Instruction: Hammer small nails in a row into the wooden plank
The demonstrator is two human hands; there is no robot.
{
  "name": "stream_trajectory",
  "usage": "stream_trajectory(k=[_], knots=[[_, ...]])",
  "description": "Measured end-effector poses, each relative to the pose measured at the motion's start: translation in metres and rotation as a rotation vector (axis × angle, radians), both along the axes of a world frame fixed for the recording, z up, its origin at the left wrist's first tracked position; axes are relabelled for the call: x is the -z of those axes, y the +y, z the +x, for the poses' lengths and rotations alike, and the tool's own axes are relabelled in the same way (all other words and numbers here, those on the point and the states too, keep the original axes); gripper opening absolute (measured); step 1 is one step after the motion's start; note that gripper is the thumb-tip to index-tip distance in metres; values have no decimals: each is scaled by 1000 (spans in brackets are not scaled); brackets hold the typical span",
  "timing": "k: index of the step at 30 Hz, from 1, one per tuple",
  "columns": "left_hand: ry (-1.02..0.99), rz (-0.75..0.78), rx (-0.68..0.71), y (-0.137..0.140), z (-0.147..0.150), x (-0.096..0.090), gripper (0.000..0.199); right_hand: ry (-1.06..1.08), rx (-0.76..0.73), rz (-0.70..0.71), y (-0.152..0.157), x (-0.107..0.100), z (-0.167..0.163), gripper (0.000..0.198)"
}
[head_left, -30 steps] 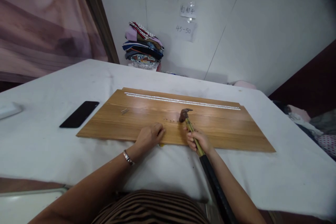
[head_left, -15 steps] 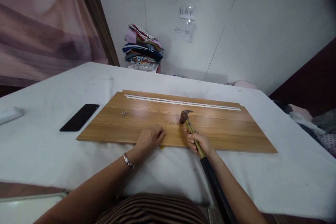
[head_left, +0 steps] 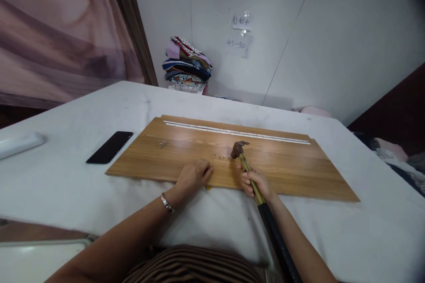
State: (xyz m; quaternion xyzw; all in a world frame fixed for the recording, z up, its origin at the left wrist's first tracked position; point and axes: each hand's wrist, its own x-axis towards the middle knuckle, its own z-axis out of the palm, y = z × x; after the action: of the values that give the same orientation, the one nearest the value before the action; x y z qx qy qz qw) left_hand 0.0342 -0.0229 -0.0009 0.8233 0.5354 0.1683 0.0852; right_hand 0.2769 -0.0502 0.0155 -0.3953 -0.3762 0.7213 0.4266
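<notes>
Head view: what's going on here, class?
A person's right hand holds a claw hammer with a brown metal head and yellow-and-black handle, its head by a row of small dots on a brown wooden board. The loosely curled left hand rests at the board's near edge. Thin silvery nails lie farther left.

nails [head_left: 163, 144] lie left on the board [head_left: 292, 172]; the phone [head_left: 109, 147] left of it; a cloth stack [head_left: 187, 64] behind.

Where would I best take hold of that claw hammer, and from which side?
Probably by the black grip, from the near side, in a full wrap: it is long and slim and slants toward the camera, away from the head. The right hand holds the claw hammer on its yellowish shaft.
</notes>
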Motion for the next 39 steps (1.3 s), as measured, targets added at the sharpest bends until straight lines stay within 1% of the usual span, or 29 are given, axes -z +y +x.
stream_trajectory(k=[6,13,20,27,30,39], knots=[[-5,-20,-16,-4,1,-8,24,-20,-14,-33,-1,-7,-3,37],[-10,-21,3,-2,0,-5,23,-8,10,-39,-1,-10,-3,37],[-22,-2,8,0,0,-1,21,-30,-9,-43,-1,-8,-2,36],[-1,-39,-3,-2,0,-4,24,-27,6,-30,-2,-14,-3,39],[-9,-28,-1,-1,0,-5,23,-34,2,-41,-1,-13,-4,38],[-30,-32,12,0,-1,-3,21,-31,1,-15,-2,-15,-3,37]])
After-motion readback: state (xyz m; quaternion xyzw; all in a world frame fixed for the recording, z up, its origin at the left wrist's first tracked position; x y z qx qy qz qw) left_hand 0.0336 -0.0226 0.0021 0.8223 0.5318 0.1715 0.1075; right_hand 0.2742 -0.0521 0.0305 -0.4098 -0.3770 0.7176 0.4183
